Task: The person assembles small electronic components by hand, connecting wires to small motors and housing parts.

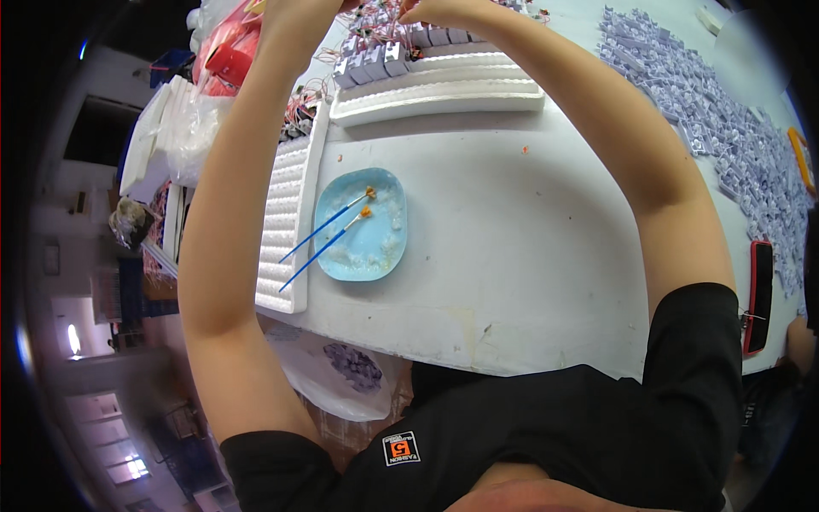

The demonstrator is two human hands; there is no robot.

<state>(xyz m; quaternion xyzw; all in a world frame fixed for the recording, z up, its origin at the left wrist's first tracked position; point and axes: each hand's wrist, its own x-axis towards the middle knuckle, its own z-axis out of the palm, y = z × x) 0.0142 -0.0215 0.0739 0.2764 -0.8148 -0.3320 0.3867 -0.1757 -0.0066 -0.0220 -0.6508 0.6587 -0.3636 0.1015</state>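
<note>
Both my arms stretch to the far side of the table, and my hands are cut off by the top edge. My left hand (311, 10) shows little more than its back, its fingers out of sight. Of my right hand (439, 10), the thumb and a finger show, drawn together over a heap of small parts with thin red and white wires (371, 30); what they hold, if anything, is hidden. Below the hands, small light-grey blocks (371, 65) stand in a row on a ridged white foam tray (435, 90).
Two blue-handled brushes (328, 226) lie across a light-blue dish (363, 271) beside a second foam tray (286, 205). Many small grey plastic parts (682, 94) cover the right side, near a red-and-black device (758, 294). At far left sits a red plastic bag (235, 51).
</note>
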